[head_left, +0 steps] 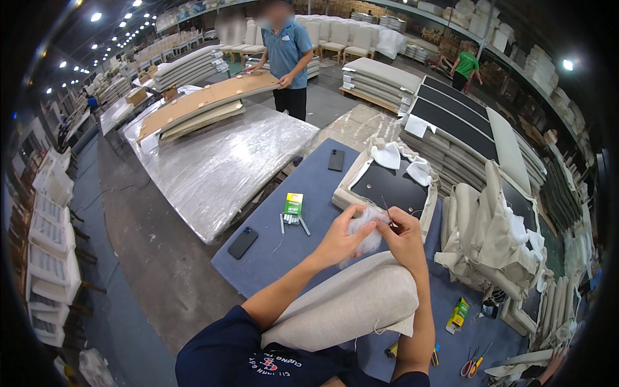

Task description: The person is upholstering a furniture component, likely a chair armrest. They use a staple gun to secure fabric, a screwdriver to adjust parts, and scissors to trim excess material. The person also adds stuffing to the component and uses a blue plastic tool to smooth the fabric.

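Observation:
My left hand (pixel 345 237) grips a tuft of white fluffy stuffing (pixel 367 235). Against the tuft's right side, the fingers of my right hand (pixel 403 238) are pinched together. A thin dark sliver sticks up by those fingertips, too fine to name, and I cannot make out what they hold. Between my forearms lies a beige fabric cushion (pixel 351 300), with a loose thread at its lower right. Just beyond my hands is an upholstered panel (pixel 391 186) with a dark backing, beige edges and white padding pieces on top.
On the blue table (pixel 284 248) are two phones (pixel 243 243), a small green-yellow box (pixel 293 204) with white sticks, another such box (pixel 458 315) and scissors (pixel 477 366). Beige covers (pixel 490 232) pile up at right. Across a plastic-wrapped table (pixel 225 164), a person (pixel 288 58) handles a panel.

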Action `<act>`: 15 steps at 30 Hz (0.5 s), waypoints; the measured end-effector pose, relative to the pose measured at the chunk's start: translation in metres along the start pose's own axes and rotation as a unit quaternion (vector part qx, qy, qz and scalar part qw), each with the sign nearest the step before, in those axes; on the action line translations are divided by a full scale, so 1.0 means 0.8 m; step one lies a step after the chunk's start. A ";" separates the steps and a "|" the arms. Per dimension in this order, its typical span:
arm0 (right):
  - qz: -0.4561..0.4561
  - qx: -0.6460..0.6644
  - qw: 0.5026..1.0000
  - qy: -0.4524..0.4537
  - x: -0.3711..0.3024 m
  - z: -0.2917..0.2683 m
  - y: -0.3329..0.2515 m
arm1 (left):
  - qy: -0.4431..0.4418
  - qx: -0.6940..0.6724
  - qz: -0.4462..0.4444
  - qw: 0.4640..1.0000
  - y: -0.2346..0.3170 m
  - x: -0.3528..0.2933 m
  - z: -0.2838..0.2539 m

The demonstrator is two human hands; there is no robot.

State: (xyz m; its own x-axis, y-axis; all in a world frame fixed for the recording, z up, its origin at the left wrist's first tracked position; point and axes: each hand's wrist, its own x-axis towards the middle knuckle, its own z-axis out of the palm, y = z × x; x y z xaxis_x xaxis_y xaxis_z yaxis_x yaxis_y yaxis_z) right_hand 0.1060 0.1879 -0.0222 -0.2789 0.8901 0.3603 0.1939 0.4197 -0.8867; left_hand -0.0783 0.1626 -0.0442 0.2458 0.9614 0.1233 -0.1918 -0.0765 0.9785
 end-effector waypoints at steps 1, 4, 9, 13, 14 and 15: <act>-0.002 -0.006 1.000 0.003 0.000 -0.002 0.000 | -0.008 0.013 -0.002 1.000 0.001 0.001 0.000; 0.035 0.006 0.999 -0.004 -0.003 -0.009 -0.003 | 0.047 0.023 0.072 0.996 -0.011 0.006 0.007; 0.039 0.052 0.998 -0.010 0.002 0.008 -0.004 | 0.114 0.153 0.177 0.966 -0.026 0.009 0.003; 0.018 0.054 0.998 0.012 0.005 0.005 0.011 | 0.110 0.163 0.152 0.969 -0.020 0.008 0.007; 0.014 0.052 0.998 0.007 0.005 0.004 0.011 | 0.113 0.166 0.149 0.968 -0.020 0.009 0.008; 0.011 0.044 0.999 0.012 0.004 0.002 0.011 | 0.108 0.162 0.150 0.969 -0.020 0.010 0.009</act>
State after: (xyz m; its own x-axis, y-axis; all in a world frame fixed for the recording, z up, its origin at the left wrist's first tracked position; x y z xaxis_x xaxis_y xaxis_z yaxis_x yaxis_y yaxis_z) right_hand 0.1052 0.1944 -0.0296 -0.2517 0.9038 0.3461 0.1169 0.3834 -0.9161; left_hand -0.0660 0.1697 -0.0579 0.0133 0.9135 0.4066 0.0924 -0.4060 0.9092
